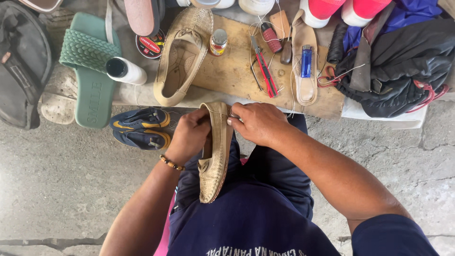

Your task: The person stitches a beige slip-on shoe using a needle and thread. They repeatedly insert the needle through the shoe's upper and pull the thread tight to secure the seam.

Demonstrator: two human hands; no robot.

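Note:
A tan woven loafer (215, 156) rests on my lap, heel end pointing away from me. My left hand (189, 135) is wrapped around its left side near the heel. My right hand (258, 122) pinches the heel's upper edge, fingers closed at the seam; a thin thread seems to run from there. The matching tan loafer (182, 59) lies on the wooden board (232, 71) ahead.
On the board lie a red utility knife (266, 71), a thread spool (271, 38), a small jar (218, 41), an insole (304, 78) with a blue lighter (306, 60). A green slide sandal (92, 71), white thread cone (125, 71), blue sneakers (142, 128) and dark bags (403, 66) surround it.

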